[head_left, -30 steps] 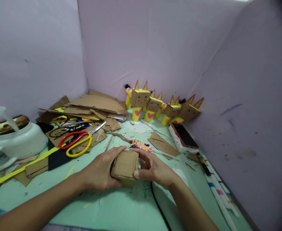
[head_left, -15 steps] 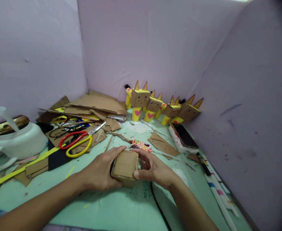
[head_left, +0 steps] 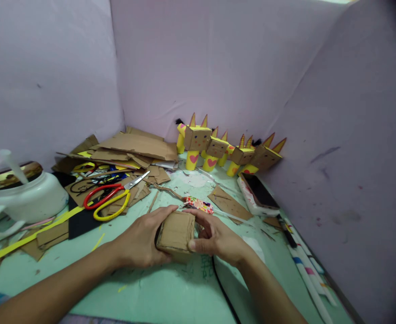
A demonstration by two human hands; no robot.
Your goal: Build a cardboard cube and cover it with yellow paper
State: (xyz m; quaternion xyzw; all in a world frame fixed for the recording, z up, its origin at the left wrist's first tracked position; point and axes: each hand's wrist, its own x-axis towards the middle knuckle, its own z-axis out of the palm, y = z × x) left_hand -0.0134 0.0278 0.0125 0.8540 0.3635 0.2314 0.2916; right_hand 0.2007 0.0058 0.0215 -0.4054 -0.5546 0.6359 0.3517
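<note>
Between my two hands is a small brown cardboard box [head_left: 176,231], its flat top face tilted toward me. My left hand [head_left: 144,236] wraps round its left side, fingers at the back edge and thumb low in front. On the right side, my right hand [head_left: 214,236] grips it with the thumb at the near corner and the fingers curled behind the far corner. The box's underside is hidden. Just behind the hands lies a floral-patterned glue gun [head_left: 200,204]. A black cable [head_left: 223,288] runs from under the box toward the front edge.
Scissors [head_left: 112,204] with red and yellow handles rest on cardboard scraps [head_left: 137,146] at the left. A white teapot-like pot [head_left: 29,202] stands far left. Several yellow figures with cardboard heads [head_left: 198,137] line the back. A phone [head_left: 258,191] and markers [head_left: 309,274] lie right.
</note>
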